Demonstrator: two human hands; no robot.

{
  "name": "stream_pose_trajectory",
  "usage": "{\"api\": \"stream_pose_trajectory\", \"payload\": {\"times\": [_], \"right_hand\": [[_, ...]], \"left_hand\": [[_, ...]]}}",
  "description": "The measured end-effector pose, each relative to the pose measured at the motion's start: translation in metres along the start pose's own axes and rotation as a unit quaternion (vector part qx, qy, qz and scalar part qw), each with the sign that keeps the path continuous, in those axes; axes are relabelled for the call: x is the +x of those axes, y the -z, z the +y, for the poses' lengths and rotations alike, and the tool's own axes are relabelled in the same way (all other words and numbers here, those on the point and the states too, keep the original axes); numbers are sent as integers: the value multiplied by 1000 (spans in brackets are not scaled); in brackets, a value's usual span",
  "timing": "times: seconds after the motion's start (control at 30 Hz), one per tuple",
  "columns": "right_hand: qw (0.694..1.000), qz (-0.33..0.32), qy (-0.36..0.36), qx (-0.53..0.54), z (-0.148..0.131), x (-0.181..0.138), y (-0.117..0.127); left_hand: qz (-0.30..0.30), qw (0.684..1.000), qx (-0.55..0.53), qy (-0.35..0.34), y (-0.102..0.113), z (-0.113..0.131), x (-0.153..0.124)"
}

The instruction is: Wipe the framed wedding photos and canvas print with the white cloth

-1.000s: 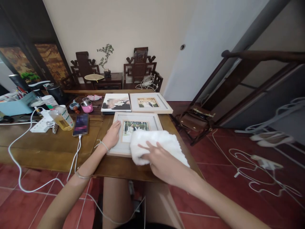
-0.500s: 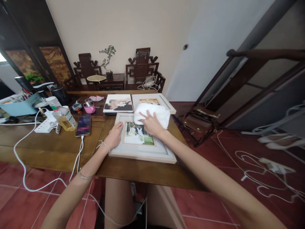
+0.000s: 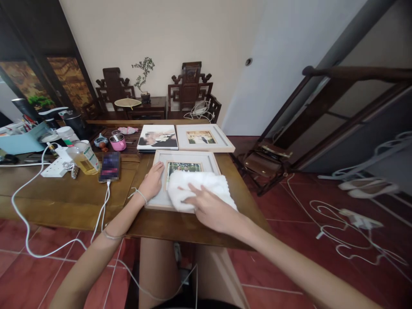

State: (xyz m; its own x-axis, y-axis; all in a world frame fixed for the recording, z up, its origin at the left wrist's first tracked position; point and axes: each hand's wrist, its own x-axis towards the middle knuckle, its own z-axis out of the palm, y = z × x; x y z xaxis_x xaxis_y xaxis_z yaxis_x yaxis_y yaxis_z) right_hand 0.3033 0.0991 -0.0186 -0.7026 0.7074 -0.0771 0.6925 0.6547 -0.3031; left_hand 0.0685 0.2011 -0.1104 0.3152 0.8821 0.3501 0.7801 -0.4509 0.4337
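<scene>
A picture frame with a pale wooden border lies flat near the table's front edge, a photo of two people in its middle. My left hand rests along its left side, fingers stretched out over the border. On the lower part of the frame, a folded white cloth covers much of the photo. My right hand presses down on this cloth, its fingers partly bent into the fabric.
Behind lie a second picture frame and a photo album. To the left on the table are a phone on a cable, a bottle, a power strip and a pink cup. A brown bag sits at right.
My right hand has drawn the cloth from the frame's upper right edge down towards me, over the photo. The frame behind is now uncovered. My left hand stays on the left side.
</scene>
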Motion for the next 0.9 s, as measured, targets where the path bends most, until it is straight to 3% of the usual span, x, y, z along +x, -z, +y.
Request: {"api": "stream_pose_trajectory", "payload": {"times": [0.2, 0.3, 0.4, 0.53, 0.7, 0.9], "right_hand": [[986, 62, -80, -135, 47, 80, -3], [983, 55, -97, -148, 44, 108, -1], [987, 34, -45, -152, 25, 114, -4], [990, 1, 23, -142, 1, 90, -9], [992, -54, 39, -104, -1, 34, 0], [990, -56, -80, -104, 27, -24, 18]], "left_hand": [[-20, 1000, 10, -4, 9, 9, 0], [16, 999, -31, -2, 18, 20, 0], [71, 994, -81, 23, 25, 31, 0], [91, 988, -114, 43, 26, 36, -1], [51, 997, -61, 15, 20, 28, -2], [-1, 1000, 18, -6, 13, 18, -1]]}}
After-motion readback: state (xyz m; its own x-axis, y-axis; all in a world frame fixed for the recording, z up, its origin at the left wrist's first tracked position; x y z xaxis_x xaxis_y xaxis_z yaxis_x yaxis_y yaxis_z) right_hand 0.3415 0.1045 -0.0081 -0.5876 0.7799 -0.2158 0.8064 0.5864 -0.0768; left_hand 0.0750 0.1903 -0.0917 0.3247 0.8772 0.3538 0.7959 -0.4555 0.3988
